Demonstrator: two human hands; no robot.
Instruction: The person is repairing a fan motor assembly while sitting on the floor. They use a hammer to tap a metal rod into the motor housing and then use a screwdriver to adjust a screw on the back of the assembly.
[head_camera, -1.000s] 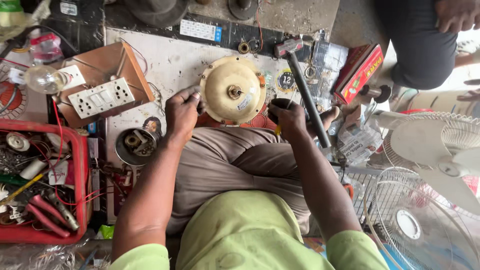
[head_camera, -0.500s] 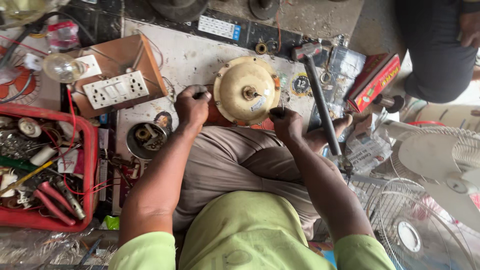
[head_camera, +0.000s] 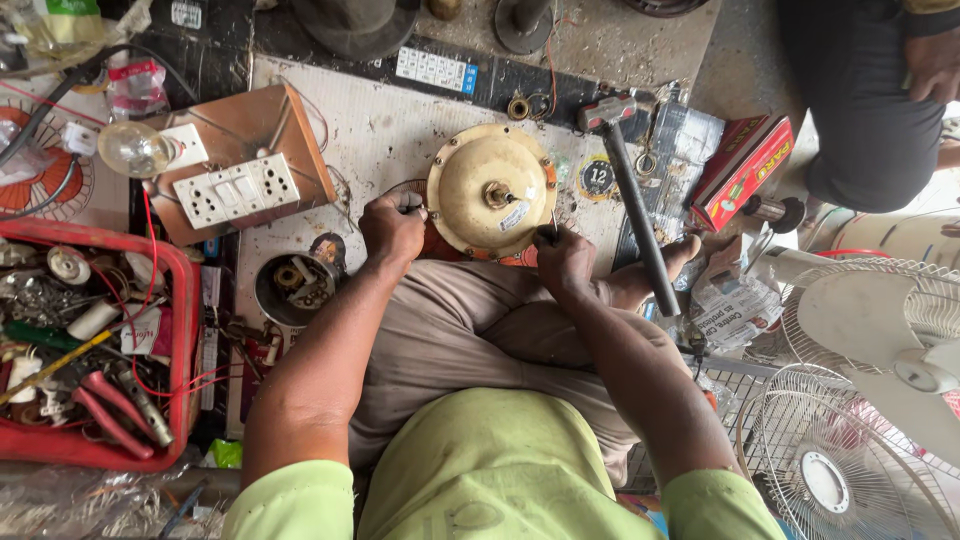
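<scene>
Between my knees and the bench sits the motor housing (head_camera: 490, 190), a cream dome with its shaft pointing up at me. At its left rim my left hand (head_camera: 392, 228) is curled shut, touching the edge; I cannot tell what it pinches. At the lower right rim my right hand (head_camera: 563, 260) grips a thin dark tool, tip against the housing. Both hands are equally near. Further right lies a hammer (head_camera: 632, 200), handle toward me.
</scene>
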